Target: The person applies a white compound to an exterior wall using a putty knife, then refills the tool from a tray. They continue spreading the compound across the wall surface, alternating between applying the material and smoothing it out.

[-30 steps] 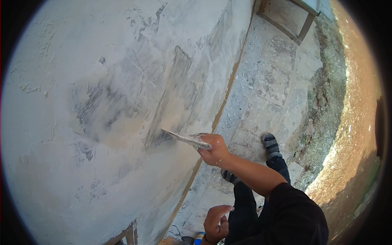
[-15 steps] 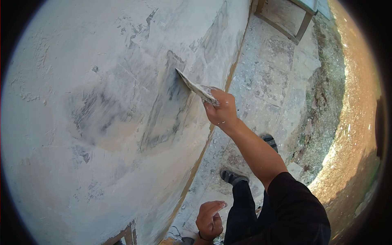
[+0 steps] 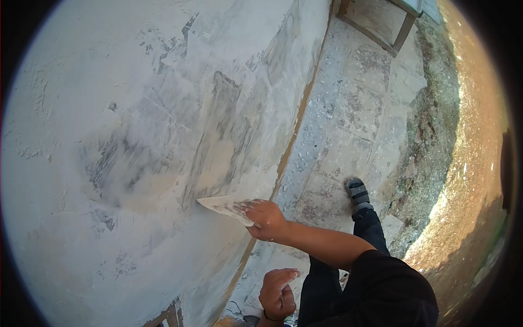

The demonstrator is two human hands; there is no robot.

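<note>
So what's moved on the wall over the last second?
The right hand kept its grip on the putty knife and swept it up the plastered wall, then back down to the foot of the grey streak, lower and further left than a second ago. The left hand stayed low by the leg, holding nothing visible.

Patchy grey-white plastered wall; stone-paved floor; wooden frame top right; warm sunlight.

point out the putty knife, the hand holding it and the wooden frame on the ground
putty knife (image 3: 223, 206), head view, middle of the flat blade against the wall
right hand (image 3: 266, 219), head view, back of the hand gripping the handle
wooden frame (image 3: 381, 22), head view, its lower rail
</note>
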